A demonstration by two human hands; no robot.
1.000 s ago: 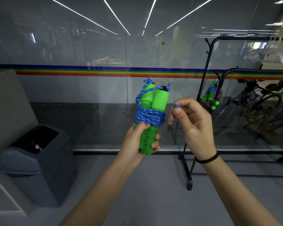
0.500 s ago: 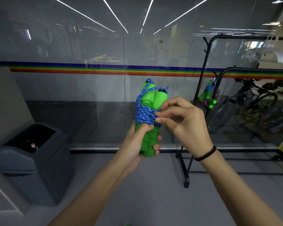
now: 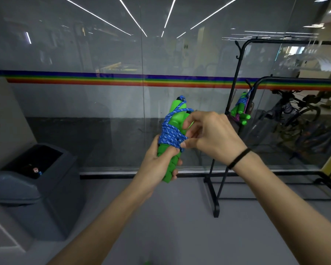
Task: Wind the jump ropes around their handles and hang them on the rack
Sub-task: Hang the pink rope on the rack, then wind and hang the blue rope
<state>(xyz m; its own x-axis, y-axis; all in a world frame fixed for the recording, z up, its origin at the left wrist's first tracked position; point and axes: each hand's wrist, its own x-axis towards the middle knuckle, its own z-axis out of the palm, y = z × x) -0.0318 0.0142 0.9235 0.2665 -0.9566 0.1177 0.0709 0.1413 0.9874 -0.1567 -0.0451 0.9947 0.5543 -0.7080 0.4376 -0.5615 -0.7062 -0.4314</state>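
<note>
Head view: gripping the green handles (image 3: 177, 118) low down with the left hand (image 3: 155, 165), upright in mid-air left of the rack (image 3: 216, 204); pinching at the blue rope (image 3: 170, 134) coil with the right hand (image 3: 214, 136), brought in from the side since a second ago. Probably tucking the end to finish winding, hanging not yet done

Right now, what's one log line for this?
left hand: grips green ridged handles | right hand: pinches blue braided rope | black metal rack: second wound jump rope hanging
</note>
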